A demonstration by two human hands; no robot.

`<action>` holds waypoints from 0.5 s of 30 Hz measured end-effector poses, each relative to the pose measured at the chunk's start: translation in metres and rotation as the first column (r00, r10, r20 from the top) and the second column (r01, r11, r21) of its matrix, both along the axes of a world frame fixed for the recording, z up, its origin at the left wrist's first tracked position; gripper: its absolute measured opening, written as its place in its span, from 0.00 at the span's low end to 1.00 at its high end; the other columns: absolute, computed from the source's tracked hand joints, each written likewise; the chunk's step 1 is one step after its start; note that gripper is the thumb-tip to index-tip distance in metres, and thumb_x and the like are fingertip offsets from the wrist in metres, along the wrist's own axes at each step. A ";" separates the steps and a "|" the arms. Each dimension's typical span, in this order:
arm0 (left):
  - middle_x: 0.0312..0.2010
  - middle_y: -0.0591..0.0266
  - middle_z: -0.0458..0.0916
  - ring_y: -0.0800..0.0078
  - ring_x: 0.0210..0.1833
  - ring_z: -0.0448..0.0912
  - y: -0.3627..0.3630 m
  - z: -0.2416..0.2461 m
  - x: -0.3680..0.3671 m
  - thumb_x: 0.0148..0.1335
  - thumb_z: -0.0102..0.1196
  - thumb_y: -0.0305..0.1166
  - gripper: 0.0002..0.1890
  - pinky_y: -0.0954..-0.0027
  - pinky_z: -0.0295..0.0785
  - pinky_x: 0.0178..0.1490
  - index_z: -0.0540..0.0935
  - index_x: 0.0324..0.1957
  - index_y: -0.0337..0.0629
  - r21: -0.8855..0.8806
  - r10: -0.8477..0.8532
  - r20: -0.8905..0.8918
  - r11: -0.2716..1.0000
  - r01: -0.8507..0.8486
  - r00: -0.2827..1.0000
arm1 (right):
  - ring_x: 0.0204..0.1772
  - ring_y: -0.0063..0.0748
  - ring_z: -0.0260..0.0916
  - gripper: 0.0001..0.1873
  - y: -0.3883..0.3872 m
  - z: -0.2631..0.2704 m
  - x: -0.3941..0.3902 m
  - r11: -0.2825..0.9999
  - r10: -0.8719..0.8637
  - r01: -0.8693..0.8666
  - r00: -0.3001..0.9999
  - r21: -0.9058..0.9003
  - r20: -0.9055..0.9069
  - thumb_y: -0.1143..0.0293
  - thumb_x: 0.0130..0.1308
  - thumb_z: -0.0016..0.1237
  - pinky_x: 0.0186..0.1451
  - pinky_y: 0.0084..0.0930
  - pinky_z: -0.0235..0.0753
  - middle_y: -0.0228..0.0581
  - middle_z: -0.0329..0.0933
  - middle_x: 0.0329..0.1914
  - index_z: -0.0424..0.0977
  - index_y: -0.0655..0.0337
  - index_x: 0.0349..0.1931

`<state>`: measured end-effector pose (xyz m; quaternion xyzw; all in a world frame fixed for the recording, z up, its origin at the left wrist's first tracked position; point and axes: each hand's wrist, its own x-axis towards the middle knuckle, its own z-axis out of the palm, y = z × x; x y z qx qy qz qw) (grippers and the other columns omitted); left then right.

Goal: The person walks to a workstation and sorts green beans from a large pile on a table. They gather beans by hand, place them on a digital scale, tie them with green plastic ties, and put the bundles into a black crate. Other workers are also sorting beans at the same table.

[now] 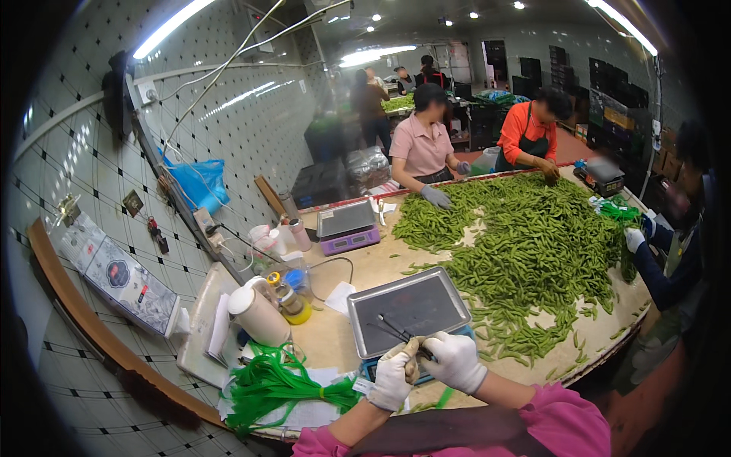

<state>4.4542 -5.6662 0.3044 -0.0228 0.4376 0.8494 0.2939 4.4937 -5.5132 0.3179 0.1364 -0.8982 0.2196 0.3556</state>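
Note:
In the head view, my left hand [394, 371] and my right hand [457, 363], both in white gloves, meet over the near edge of a scale. Between them they grip a few thin black strips [394, 330], perhaps ties, whose ends stick out to the upper left. The exact finger grip is partly hidden. Under and beyond the hands, the scale's metal tray [408, 305] holds nothing else. Left of my left hand lies a bundle of green mesh bags [285, 385], with a white tag [362, 386] beside the wrist.
A large heap of green pods [525, 251] covers the table's right side. Left stand a pitcher [260, 314], a yellow-based jar [294, 308] and a purple scale [349, 240]. Co-workers [425, 137] [528, 137] stand across; another person [674, 263] at right holds a green mesh bag [627, 251].

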 end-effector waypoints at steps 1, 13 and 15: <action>0.14 0.77 0.64 0.84 0.14 0.57 0.007 -0.003 0.006 0.77 0.56 0.40 0.12 0.76 0.51 0.19 0.86 0.47 0.43 0.019 -0.019 0.009 1.000 0.018 1.000 | 0.25 0.42 0.77 0.09 0.009 -0.004 0.007 0.999 0.002 -0.002 1.000 -0.040 -0.006 0.66 0.52 0.67 0.28 0.36 0.76 0.37 0.75 0.25 0.83 0.54 0.32; 0.42 0.60 0.82 0.80 0.30 0.74 0.049 0.024 0.061 0.59 0.67 0.23 0.20 0.76 0.73 0.36 0.86 0.55 0.38 -0.532 -0.412 -0.842 0.745 -0.403 0.349 | 0.27 0.45 0.77 0.07 0.142 0.012 0.101 0.990 0.140 -0.131 0.950 -0.051 0.281 0.59 0.62 0.63 0.28 0.39 0.76 0.36 0.75 0.27 0.84 0.46 0.37; 0.42 0.62 0.83 0.76 0.38 0.78 0.064 0.019 0.059 0.62 0.66 0.26 0.19 0.73 0.75 0.45 0.86 0.56 0.39 -0.612 -0.556 -0.748 0.789 -0.052 0.362 | 0.29 0.46 0.77 0.08 0.159 0.017 0.113 0.988 0.155 -0.145 0.937 -0.055 0.314 0.60 0.60 0.65 0.30 0.40 0.74 0.38 0.74 0.27 0.84 0.51 0.34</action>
